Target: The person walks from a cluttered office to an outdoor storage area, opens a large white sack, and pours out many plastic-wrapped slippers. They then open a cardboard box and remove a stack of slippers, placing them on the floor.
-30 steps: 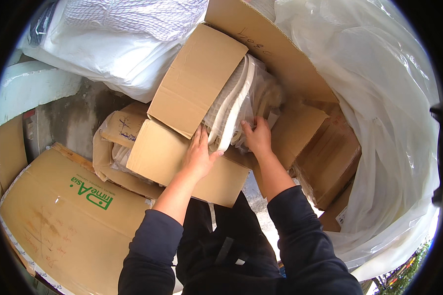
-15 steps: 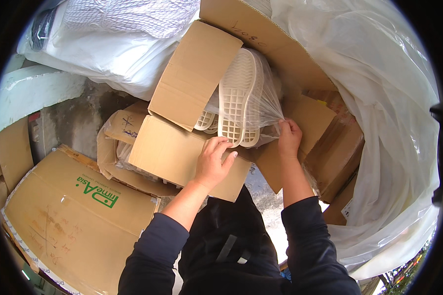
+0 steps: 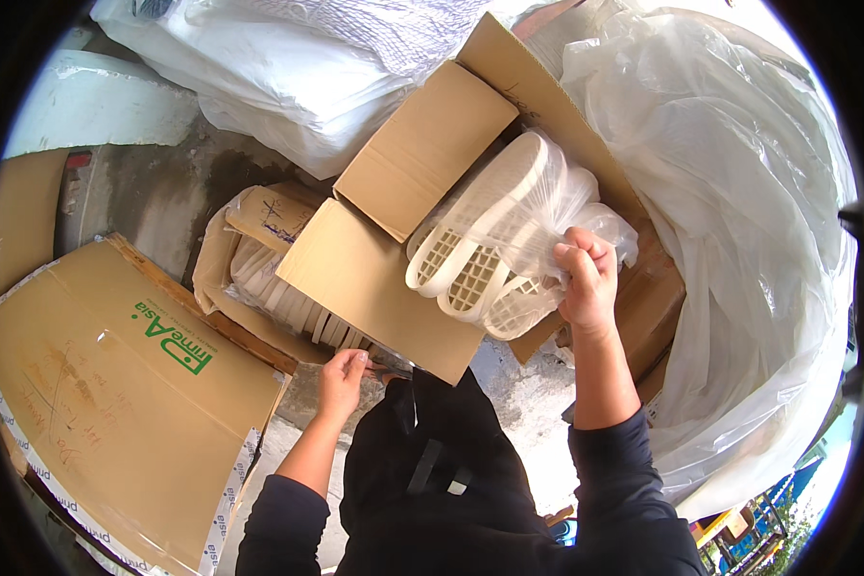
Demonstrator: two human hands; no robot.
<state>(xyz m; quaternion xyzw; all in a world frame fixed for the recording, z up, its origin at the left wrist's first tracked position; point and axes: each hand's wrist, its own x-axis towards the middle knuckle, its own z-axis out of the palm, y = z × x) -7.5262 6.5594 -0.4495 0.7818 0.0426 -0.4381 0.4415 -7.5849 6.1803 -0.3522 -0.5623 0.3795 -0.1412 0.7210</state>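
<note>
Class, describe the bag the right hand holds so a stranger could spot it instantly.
Find the open cardboard box at centre. Above its far flap, the right hand grips a clear plastic bag of cream shoe soles; unlike the big white sacks around, it shows grid-patterned soles.

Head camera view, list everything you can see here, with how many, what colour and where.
Bag of soles: one clear plastic bag of cream grid-pattern shoe soles, centre, lifted above the open box.
Open cardboard box: one, brown, centre, flaps up, more cream soles inside.
Flat cardboard box: one, brown with a green mark, lower left.
White sacks: a pile, top.
Clear plastic sheeting: large, right side.
Concrete floor: grey, left of the box.
Left hand: one, at the box's near edge.
Right hand: one, gripping the bag.
</note>
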